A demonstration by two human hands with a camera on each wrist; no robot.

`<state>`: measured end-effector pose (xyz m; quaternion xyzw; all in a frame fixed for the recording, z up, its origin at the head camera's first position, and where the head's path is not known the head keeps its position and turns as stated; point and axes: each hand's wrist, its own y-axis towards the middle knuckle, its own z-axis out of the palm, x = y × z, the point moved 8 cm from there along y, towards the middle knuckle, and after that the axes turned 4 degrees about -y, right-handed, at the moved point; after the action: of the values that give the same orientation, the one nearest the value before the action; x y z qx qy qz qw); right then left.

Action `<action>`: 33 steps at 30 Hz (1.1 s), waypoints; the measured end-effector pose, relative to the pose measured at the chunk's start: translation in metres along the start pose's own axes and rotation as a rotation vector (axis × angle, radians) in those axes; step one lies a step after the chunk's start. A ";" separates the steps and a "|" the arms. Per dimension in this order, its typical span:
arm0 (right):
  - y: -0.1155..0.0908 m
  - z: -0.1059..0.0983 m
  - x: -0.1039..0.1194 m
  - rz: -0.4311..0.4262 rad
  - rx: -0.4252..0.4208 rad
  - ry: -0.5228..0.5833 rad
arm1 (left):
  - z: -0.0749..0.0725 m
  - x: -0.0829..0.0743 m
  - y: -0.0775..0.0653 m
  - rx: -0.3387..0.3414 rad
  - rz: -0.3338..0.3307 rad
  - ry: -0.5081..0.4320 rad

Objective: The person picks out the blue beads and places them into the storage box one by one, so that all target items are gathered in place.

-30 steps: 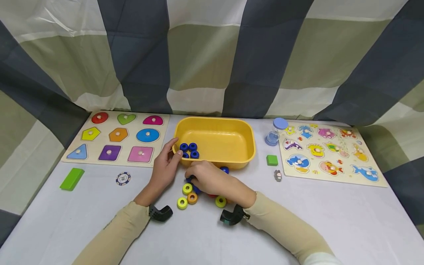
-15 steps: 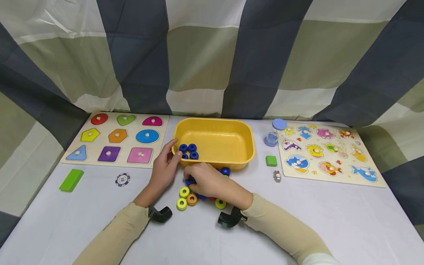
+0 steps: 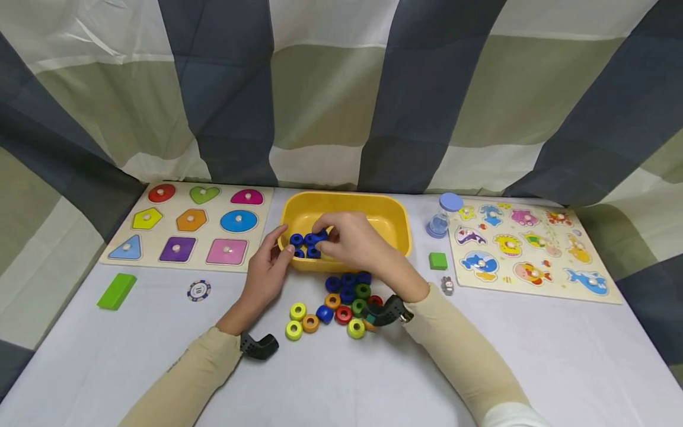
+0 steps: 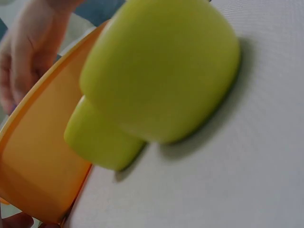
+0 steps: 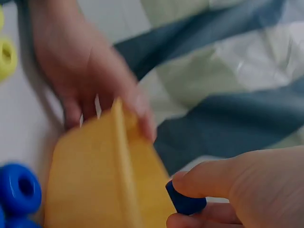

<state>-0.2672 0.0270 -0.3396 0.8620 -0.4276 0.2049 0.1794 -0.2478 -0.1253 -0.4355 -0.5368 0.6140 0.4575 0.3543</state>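
A smooth blue bead (image 5: 186, 200) is pinched between thumb and curled fingers of the right hand (image 3: 354, 240), within the outline of a yellow tray (image 3: 396, 226) with smooth walls and rounded corners. The tray's near left corner is gripped lightly by the left hand (image 3: 267, 270), thumb at the rim. Glossy blue rings (image 3: 296, 239) are clustered in that corner. In front, thick round-sided multicoloured rings (image 3: 324, 315) are scattered on the tabletop (image 3: 80, 356), which is covered in finely woven white cloth.
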 end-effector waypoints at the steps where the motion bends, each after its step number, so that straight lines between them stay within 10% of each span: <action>1: 0.005 -0.001 -0.010 0.041 0.001 -0.002 | 0.001 0.000 0.000 -0.001 -0.007 0.001; 7: 0.023 0.015 -0.049 0.163 0.061 -0.032 | 0.003 0.002 0.000 -0.006 -0.023 0.000; 20: 0.027 0.046 -0.061 0.136 0.189 -0.055 | 0.002 0.000 0.001 -0.021 -0.007 0.002; 33: -0.015 -0.004 -0.022 0.011 0.142 -0.045 | 0.002 0.002 0.001 -0.020 0.002 0.006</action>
<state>-0.2679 0.0523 -0.3497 0.8745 -0.4207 0.2164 0.1069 -0.2489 -0.1244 -0.4375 -0.5410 0.6110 0.4625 0.3465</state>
